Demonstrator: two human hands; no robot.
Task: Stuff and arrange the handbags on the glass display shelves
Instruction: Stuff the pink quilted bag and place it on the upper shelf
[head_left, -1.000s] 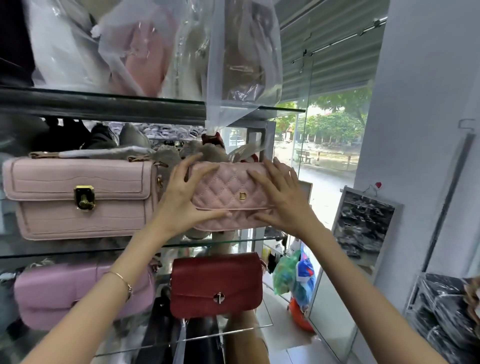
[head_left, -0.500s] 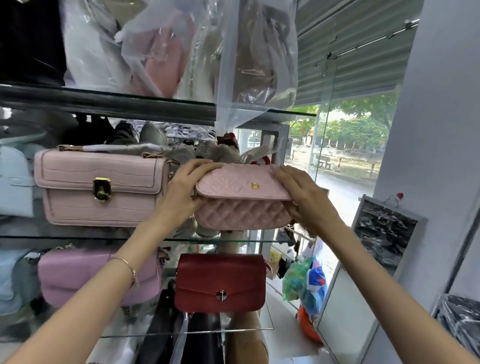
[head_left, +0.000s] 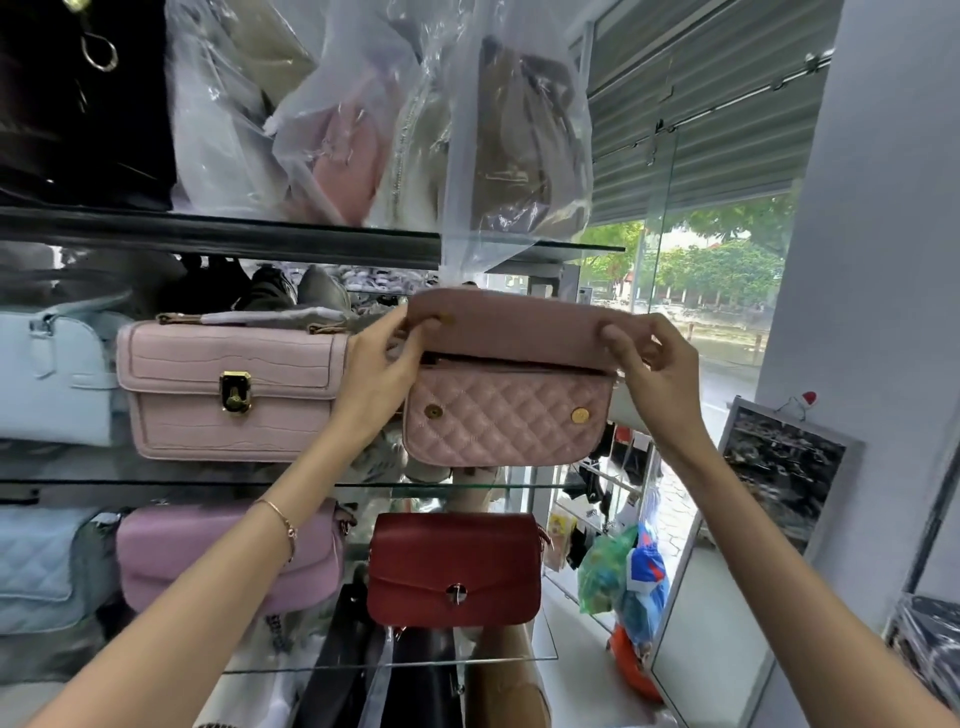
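Observation:
A pink quilted handbag (head_left: 506, 418) stands at the right end of the middle glass shelf (head_left: 545, 486). Its flap (head_left: 514, 327) is lifted up, and two gold snap buttons show on the bag's front. My left hand (head_left: 382, 358) pinches the flap's left corner. My right hand (head_left: 652, 358) pinches the flap's right corner. The inside of the bag is hidden behind the raised flap.
A pale pink croc-textured bag (head_left: 234, 389) with a gold clasp and a light blue bag (head_left: 52, 374) stand to the left. On the lower shelf sit a red bag (head_left: 454, 569) and a lilac bag (head_left: 228, 551). Plastic-wrapped bags (head_left: 426, 119) hang over the upper shelf.
Both hands moved from the sides of the quilted bag to the flap's corners and lifted the flap open. The view has come closer to the shelf.

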